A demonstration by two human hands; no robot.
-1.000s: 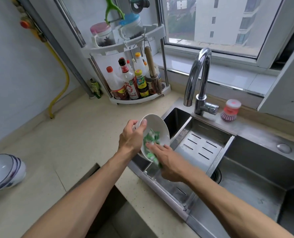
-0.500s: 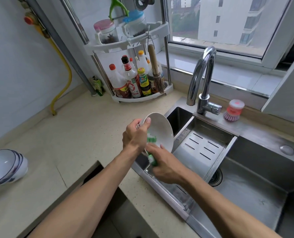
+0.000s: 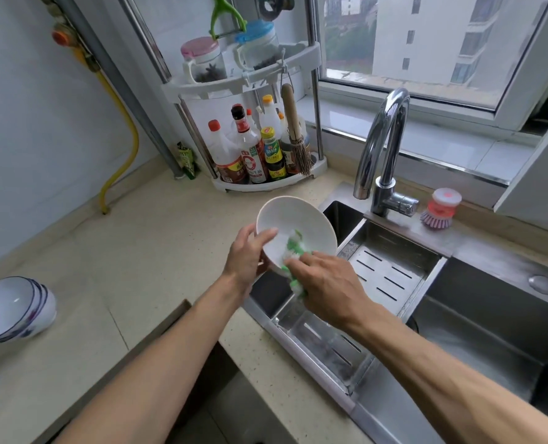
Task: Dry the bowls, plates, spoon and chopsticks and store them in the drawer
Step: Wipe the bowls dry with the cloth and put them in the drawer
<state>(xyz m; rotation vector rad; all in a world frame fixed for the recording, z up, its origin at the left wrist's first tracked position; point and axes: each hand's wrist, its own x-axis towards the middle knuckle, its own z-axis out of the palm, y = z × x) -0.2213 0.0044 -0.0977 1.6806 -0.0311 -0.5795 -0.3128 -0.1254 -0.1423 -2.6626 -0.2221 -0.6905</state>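
Observation:
A white bowl (image 3: pixel 301 224) is held tilted above the sink's left edge. My left hand (image 3: pixel 247 254) grips its near rim, thumb inside the bowl. My right hand (image 3: pixel 327 285) holds a green and white cloth (image 3: pixel 293 248) and presses it against the bowl's inside. A stack of white bowls with blue rims (image 3: pixel 13 307) lies on its side on the counter at the far left. The open drawer (image 3: pixel 215 373) shows below the counter edge between my arms.
A steel sink (image 3: pixel 478 318) with a slotted drain tray (image 3: pixel 391 270) fills the right side. A tall tap (image 3: pixel 383 149) and a pink dish brush (image 3: pixel 439 208) stand behind it. A corner rack of bottles (image 3: pixel 256 155) sits at the back of the beige counter (image 3: pixel 131 257).
The cloth has moved around inside the bowl, and the bowl has tipped so its opening faces me more. The camera has shifted slightly.

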